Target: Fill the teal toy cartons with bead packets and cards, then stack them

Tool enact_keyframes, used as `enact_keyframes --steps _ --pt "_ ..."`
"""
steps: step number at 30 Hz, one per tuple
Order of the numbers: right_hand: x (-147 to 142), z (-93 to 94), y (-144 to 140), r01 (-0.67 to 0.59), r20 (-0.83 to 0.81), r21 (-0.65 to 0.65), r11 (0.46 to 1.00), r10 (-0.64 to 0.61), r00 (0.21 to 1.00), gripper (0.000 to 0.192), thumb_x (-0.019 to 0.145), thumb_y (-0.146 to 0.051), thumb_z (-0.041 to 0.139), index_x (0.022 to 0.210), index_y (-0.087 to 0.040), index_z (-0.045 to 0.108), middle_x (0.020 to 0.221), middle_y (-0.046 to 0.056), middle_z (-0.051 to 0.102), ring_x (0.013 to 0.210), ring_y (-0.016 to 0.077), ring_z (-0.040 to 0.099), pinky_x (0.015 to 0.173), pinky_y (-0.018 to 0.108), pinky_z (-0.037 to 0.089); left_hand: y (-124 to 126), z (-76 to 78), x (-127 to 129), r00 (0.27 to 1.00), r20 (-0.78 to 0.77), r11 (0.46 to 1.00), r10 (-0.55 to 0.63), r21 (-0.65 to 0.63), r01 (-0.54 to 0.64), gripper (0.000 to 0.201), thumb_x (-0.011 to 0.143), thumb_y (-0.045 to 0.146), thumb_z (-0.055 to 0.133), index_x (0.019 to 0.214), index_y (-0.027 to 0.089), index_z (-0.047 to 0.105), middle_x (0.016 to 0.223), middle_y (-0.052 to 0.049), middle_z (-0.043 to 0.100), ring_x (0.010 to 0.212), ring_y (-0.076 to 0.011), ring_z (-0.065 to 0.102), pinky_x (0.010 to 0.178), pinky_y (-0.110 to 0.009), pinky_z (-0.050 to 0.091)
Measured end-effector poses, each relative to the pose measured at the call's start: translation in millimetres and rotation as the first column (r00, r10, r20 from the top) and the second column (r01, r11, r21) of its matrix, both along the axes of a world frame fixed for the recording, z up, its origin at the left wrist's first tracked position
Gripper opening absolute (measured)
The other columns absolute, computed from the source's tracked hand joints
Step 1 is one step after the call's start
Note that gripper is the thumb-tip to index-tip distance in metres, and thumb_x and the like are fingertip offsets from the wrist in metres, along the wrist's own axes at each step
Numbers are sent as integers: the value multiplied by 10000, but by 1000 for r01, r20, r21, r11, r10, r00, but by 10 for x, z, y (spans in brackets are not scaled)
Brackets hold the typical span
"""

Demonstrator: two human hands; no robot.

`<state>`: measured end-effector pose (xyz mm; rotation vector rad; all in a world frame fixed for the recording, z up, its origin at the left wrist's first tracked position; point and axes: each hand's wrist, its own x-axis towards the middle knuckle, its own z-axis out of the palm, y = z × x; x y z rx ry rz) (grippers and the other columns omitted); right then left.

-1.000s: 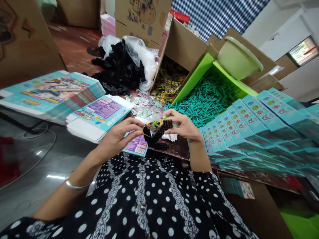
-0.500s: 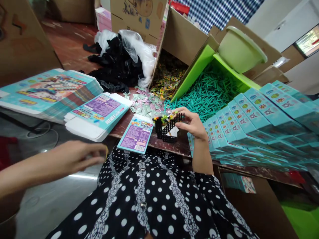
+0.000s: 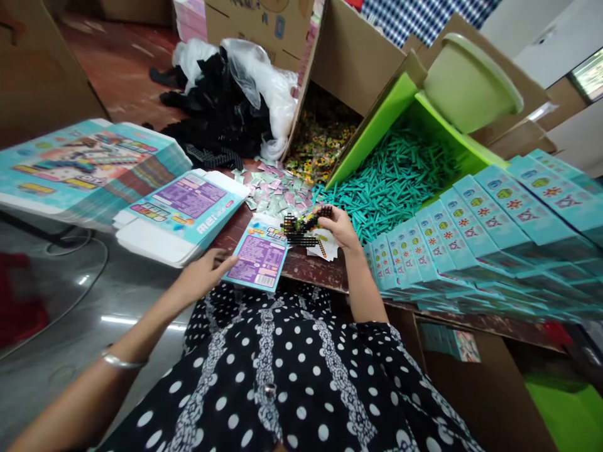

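Observation:
My right hand (image 3: pixel 340 227) is closed on a bundle of black perforated plastic pieces (image 3: pixel 305 231), with small yellow-green bits among them. This bundle is just above the table, over some white paper (image 3: pixel 324 246). To its left lies a flat teal-and-purple printed box (image 3: pixel 257 256), its barcode side up. My left hand (image 3: pixel 207 271) is at that box's left edge, forefinger stretched toward it and the other fingers partly bent. I see nothing held in it. Whether the fingertip touches the box is hard to tell.
Flattened boxes (image 3: pixel 183 204) and a taller stack (image 3: pixel 94 163) stand left. Behind are small packets (image 3: pixel 277 188), black pieces (image 3: pixel 221 113), and a green bin with teal sticks (image 3: pixel 400 169). Rows of filled teal boxes (image 3: pixel 452 232) line the right. A pale green basin (image 3: pixel 471 81) sits above.
My left hand has moved right and up to the printed box; the thin yellowish loop at its fingers no longer shows. My right hand has shifted slightly left, tilting the black pieces flatter.

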<state>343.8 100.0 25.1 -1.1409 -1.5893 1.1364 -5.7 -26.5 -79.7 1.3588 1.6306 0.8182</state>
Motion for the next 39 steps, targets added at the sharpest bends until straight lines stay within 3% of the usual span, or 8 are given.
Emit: enact_keyframes --steps 3,5,9,15,23,30,35,39 --pt "-92 -80 37 28 4 16 999 -28 1000 391 650 -457 791 953 -234 684 1012 34 758 975 224 676 950 364 562 43 -121 223 998 17 997 64 -42 -63 822 644 960 708 973 209 660 1105 -207 819 1088 -448 789 950 -514 623" --pt "-136 -104 59 44 13 48 998 -45 999 399 670 -463 760 982 -243 645 1027 36 746 991 220 675 951 352 558 49 -168 269 988 129 995 82 -59 -75 873 583 924 816 1037 195 659 1081 -192 828 1050 -431 806 921 -512 641" --pt "-158 -71 133 90 -18 107 990 -89 996 463 694 -478 759 1064 -258 588 1061 43 724 989 213 671 897 332 568 -3 -171 206 913 407 995 -32 -74 68 898 602 820 947 1181 162 748 1142 -189 855 1089 -420 819 966 -544 675" --pt "-130 126 239 45 -72 100 994 -38 997 680 706 -598 847 1234 -298 540 1082 25 696 917 200 685 754 308 599 -24 -124 95 832 532 982 -159 -2 189 691 717 642 999 1242 221 840 1292 -147 850 1192 -402 810 1111 -575 646" --pt "-125 477 268 -95 57 120 988 89 994 737 766 -606 831 1370 -276 567 1214 100 748 1065 272 753 887 406 654 2 8 47 819 520 966 -243 56 251 690 725 611 996 1273 217 850 1349 -156 829 1275 -416 778 1162 -595 609" --pt "-185 644 194 -303 241 194 933 255 937 565 847 -441 798 1345 -231 634 1097 37 743 983 206 707 936 374 608 18 14 23 803 546 968 -240 69 242 707 737 594 997 1313 216 840 1331 -150 836 1255 -412 785 1143 -580 624" --pt "-177 856 26 -243 347 294 924 134 928 466 861 -373 772 1293 -221 684 1216 66 744 1097 233 698 968 401 617 -10 26 87 792 558 967 -248 89 240 630 731 578 1001 1237 229 863 1275 -144 854 1222 -405 801 1112 -563 646" --pt "-176 938 -16 -246 410 313 917 103 906 414 844 -329 774 1228 -192 704 1132 57 756 1019 218 700 964 401 602 -16 87 158 788 565 968 -245 97 232 663 736 567 1006 1280 223 846 1273 -141 856 1211 -393 808 1111 -546 649"
